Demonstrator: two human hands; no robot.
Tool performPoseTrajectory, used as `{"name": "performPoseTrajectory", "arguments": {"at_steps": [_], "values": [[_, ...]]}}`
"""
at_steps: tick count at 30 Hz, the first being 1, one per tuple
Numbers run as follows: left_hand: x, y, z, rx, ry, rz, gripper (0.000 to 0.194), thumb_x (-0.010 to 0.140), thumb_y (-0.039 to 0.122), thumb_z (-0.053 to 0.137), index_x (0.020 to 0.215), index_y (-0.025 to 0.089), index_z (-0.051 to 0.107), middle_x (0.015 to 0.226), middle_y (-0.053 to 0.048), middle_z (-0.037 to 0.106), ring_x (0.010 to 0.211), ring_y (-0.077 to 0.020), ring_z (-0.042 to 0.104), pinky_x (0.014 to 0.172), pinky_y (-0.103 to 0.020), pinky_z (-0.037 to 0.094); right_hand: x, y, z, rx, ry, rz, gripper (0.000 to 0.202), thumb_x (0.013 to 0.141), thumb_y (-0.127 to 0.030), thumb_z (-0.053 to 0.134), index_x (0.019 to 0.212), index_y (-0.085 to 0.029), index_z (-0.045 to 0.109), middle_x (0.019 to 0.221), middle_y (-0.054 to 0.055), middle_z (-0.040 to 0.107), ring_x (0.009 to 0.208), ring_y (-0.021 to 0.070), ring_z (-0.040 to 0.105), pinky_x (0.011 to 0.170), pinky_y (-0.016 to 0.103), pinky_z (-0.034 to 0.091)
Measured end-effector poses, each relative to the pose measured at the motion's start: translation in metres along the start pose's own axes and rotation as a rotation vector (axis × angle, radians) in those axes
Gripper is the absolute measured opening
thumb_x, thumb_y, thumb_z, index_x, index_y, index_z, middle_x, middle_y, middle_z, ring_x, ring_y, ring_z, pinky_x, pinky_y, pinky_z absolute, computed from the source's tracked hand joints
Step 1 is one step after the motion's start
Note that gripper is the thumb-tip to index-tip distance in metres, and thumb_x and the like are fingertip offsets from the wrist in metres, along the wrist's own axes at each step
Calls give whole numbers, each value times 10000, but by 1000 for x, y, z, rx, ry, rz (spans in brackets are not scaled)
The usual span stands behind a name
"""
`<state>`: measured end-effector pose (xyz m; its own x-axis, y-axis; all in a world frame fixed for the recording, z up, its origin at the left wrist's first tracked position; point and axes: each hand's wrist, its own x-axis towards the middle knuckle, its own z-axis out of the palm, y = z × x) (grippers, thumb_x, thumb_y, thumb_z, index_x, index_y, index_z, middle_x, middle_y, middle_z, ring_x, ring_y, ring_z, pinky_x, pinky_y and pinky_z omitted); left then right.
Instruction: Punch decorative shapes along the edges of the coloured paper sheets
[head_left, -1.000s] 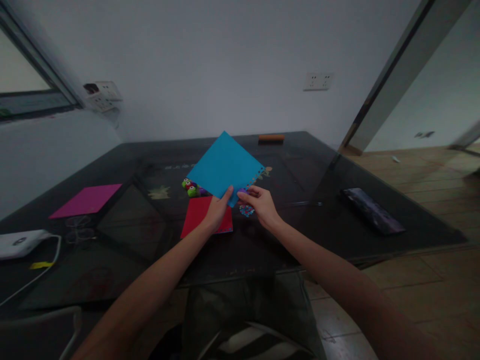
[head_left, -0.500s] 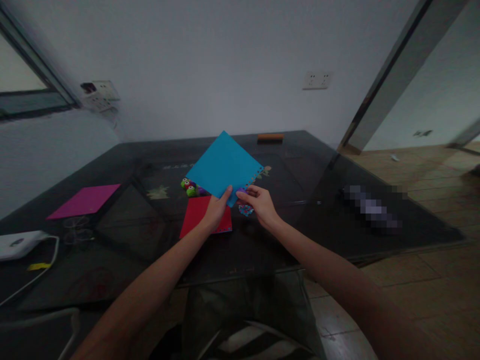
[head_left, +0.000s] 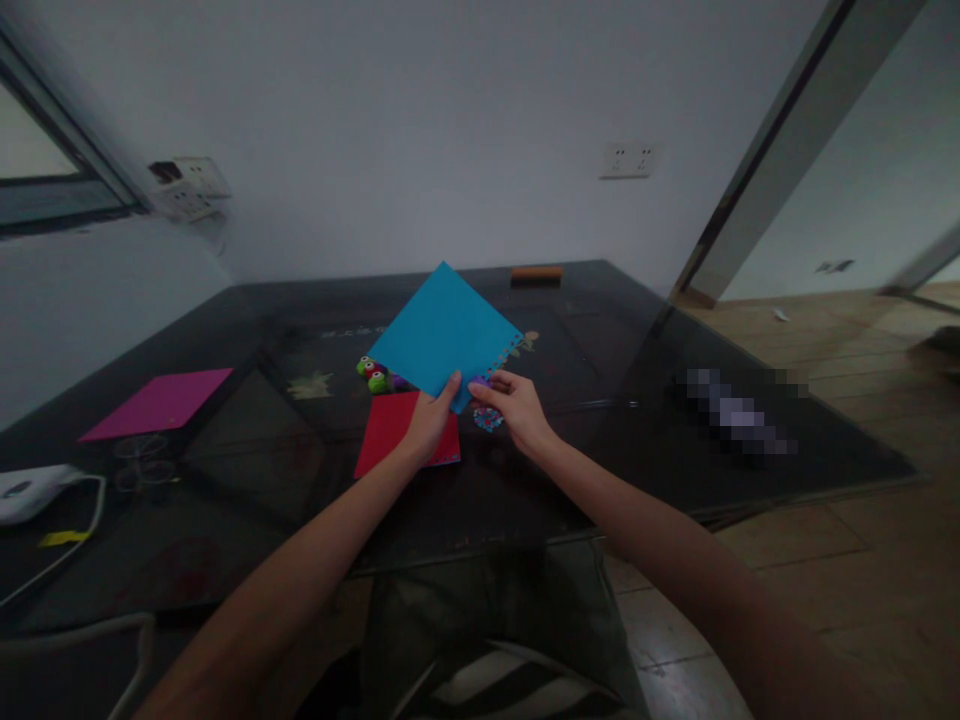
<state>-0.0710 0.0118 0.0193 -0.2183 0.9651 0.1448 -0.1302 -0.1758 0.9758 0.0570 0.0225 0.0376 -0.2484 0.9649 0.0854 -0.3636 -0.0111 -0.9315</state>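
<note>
A blue sheet of paper (head_left: 448, 325), with a row of small hole-like marks along its lower right edge, is held up by its bottom corner. My left hand (head_left: 429, 418) pinches that corner, thumb on top. At the marked edge, my right hand (head_left: 519, 402) grips a small purple object (head_left: 481, 382); the fingers hide most of it, so its exact kind is unclear. Just below that hand lies a small patch of red, blue and white bits (head_left: 488, 420). Partly under my left hand and forearm rests a red sheet (head_left: 382, 432), with similar marks near its edge.
Green and red toy figures with big eyes (head_left: 375, 376) peek out behind the blue sheet. A pink sheet (head_left: 161, 404), transparent loops (head_left: 142, 465) and a white corded device (head_left: 34, 492) lie left on the dark table (head_left: 600, 450). An orange-brown cylinder (head_left: 536, 273) sits far back; a blurred-out item (head_left: 735, 410) lies right.
The whole view has shifted slightly, so everything appears a little further left. Both hands keep their grips, with the purple object still at the blue sheet's edge.
</note>
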Motion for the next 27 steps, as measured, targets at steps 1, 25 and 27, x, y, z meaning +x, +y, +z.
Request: {"name": "performPoseTrajectory", "arguments": {"at_steps": [1,25,27], "values": [[0,0,0,4,2,-1,438,786,422,581,1160,195,568,1148,-66,634,1183,-255,491,1012,-428,367,0,0,0,0,1,-1,311,479,-351,807,638,-191,592,655,-6,621,590,132,583,662,312,510],[2,-8,-1,-197,-5,-1,432,740,369,656,1138,217,587,1161,-54,627,1206,-239,470,1027,-413,355,1,2,-1,9,2,-2,294,490,-311,804,655,-179,600,664,-3,632,572,112,580,624,280,500],[2,-6,-1,-197,6,-25,428,734,356,665,1133,218,592,1118,-49,650,1206,-246,470,1022,-411,364,1,1,0,9,1,-1,295,492,-313,801,668,-178,607,675,2,637,583,118,584,628,286,500]]}}
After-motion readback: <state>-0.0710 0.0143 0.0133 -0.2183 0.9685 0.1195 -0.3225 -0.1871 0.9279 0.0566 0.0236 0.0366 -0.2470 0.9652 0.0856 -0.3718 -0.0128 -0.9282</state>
